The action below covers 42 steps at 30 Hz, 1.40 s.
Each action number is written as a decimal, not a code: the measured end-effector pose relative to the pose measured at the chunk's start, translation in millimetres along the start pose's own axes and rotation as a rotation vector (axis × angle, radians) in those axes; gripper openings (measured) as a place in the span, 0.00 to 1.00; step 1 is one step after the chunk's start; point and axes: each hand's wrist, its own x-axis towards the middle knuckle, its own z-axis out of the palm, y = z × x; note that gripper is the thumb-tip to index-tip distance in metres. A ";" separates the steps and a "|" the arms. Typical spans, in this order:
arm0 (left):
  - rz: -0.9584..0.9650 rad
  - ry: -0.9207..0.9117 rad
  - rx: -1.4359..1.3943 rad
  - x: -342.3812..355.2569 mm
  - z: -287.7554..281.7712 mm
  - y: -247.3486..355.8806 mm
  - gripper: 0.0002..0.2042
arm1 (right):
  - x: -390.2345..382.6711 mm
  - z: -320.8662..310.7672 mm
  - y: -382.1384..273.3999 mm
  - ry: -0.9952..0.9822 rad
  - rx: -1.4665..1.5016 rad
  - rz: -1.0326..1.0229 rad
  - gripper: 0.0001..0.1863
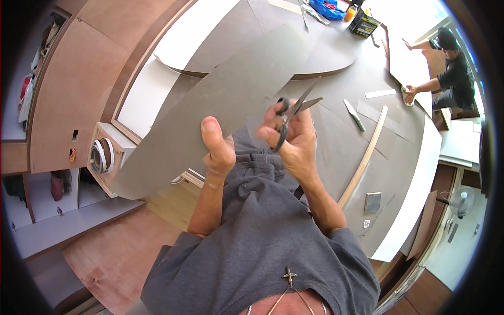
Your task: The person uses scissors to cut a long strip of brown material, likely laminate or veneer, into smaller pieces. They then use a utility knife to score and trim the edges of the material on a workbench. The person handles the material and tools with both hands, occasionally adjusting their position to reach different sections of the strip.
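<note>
print: 1 black box | marks: 1 small white tag | readable: 0

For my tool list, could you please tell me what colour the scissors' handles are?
The scissors' handles are black, best seen in the head view.

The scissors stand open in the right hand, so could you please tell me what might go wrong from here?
The open scissors in the right hand appear close to the sheet and might nick it. The sheet reaches well past the left hand at both ends, so it could bend or tip. The knife lying to the right might be knocked if the right hand swings that way.
</note>
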 end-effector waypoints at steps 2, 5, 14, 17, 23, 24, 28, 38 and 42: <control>-0.052 0.032 -0.038 1.0 -7.7 -3.0 0.23 | -2.4 -22.8 9.9 -0.139 -0.134 0.075 0.21; -0.164 0.037 -0.207 4.7 -15.2 5.4 0.22 | -4.3 -57.8 10.1 -0.453 -0.256 0.207 0.22; -0.073 -0.012 -0.168 6.2 -15.7 7.2 0.22 | 7.1 -58.9 -0.7 -0.654 -0.464 0.251 0.32; -0.286 -0.035 -0.483 7.1 -20.9 17.0 0.22 | 8.2 -59.5 2.8 -0.666 -0.431 0.247 0.32; -0.227 -0.086 -0.558 7.5 -23.2 15.9 0.21 | 12.2 -54.1 -4.3 -0.721 -0.359 0.277 0.32; -0.224 -0.109 -0.575 7.2 -22.7 15.4 0.21 | 13.9 -53.0 -6.4 -0.727 -0.359 0.289 0.32; -0.255 -0.183 -0.581 5.2 -23.9 14.5 0.21 | 18.8 -54.2 -14.8 -0.750 -0.460 0.312 0.28; -0.235 -0.187 -0.117 0.5 -32.8 12.9 0.21 | 18.6 -49.4 -19.5 -0.724 -0.467 0.369 0.30; -0.137 -0.196 0.235 -3.4 -36.2 2.2 0.21 | 19.6 -48.8 -21.1 -0.731 -0.444 0.382 0.29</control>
